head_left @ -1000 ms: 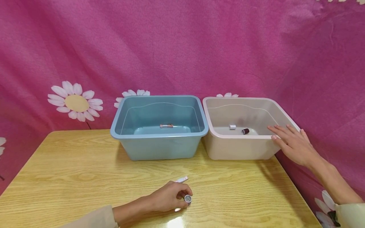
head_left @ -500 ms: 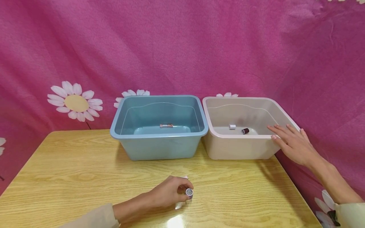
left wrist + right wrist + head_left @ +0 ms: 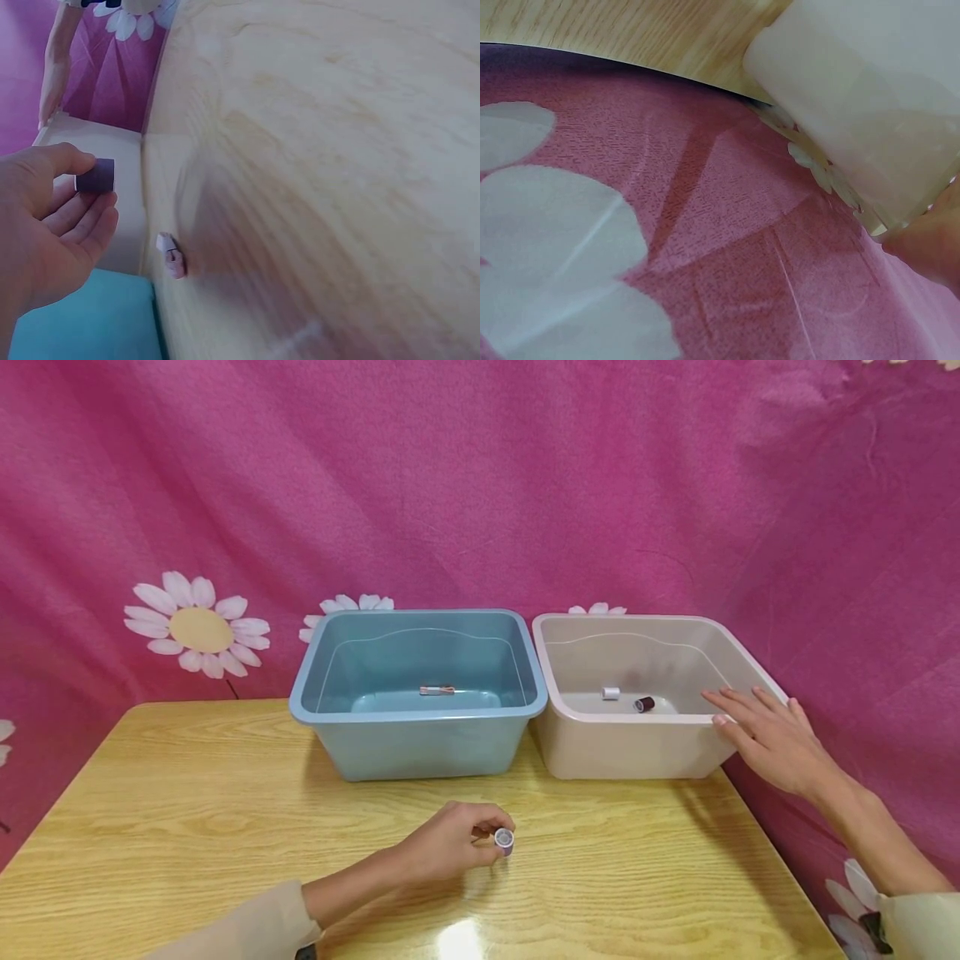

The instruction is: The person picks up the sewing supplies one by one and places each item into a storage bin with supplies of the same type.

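Counts: bins x2, thread spools x3, small folded bundles x1, small pinkish-white items x1 on the table, hands x2. Clock directions are as seen in the picture

Held spool (image 3: 504,841): dark purple with a pale end face, one only, in the left hand (image 3: 453,839) over the wood-look table (image 3: 187,810). From it, blue bin (image 3: 420,747) at 11 o'clock, beige bin (image 3: 630,752) between 1 and 2

Beige bin has 2 spools lying on its floor: white spool (image 3: 611,693), and dark spool (image 3: 643,704) between 3 and 4 o'clock of it, near but apart. Blue bin has 1 folded bundle (image 3: 437,690), white and orange

Left wrist view: pinkish-white item (image 3: 171,256) lies on the table, between 4 and 5 o'clock from the held spool; too blurred to identify

Left hand: pinching the held spool, thumb one side, fingers curled on the other; forearm comes in from about 8 o'clock. Spool looks lifted off the table

Right hand (image 3: 776,747): back up, fingers straight and slightly spread, over the beige bin's 4 o'clock corner. Forearm comes in from 4 o'clock, sleeve (image 3: 918,927) pale
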